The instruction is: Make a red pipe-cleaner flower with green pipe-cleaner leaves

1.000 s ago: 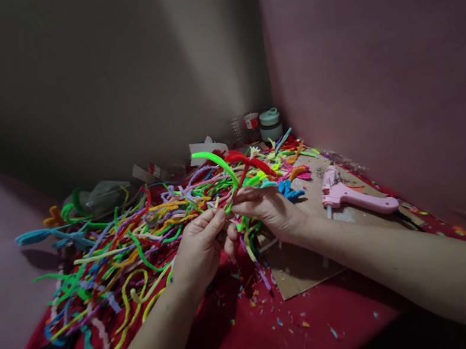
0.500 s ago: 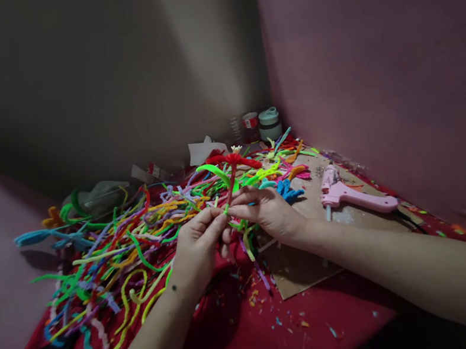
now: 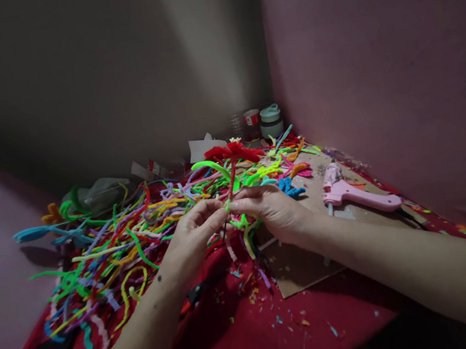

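My left hand and my right hand meet at the middle of the view, fingertips pinched together on the thin stem of a pipe-cleaner flower. The flower stands nearly upright above my fingers, with red petals, a pale centre and a curved bright green leaf on its left. Short green ends hang below my fingers. Behind and left of my hands lies a big tangle of loose pipe cleaners in many colours.
A red cloth dotted with small cuttings covers the surface. A pink glue gun lies on a cardboard sheet at the right. Small jars stand in the far corner between two walls. A dark tool lies under my left wrist.
The flower has swung from leaning right to nearly upright and risen a little. My left hand lifted slightly, uncovering a dark tool beneath it. Both hands kept their pinch on the stem.
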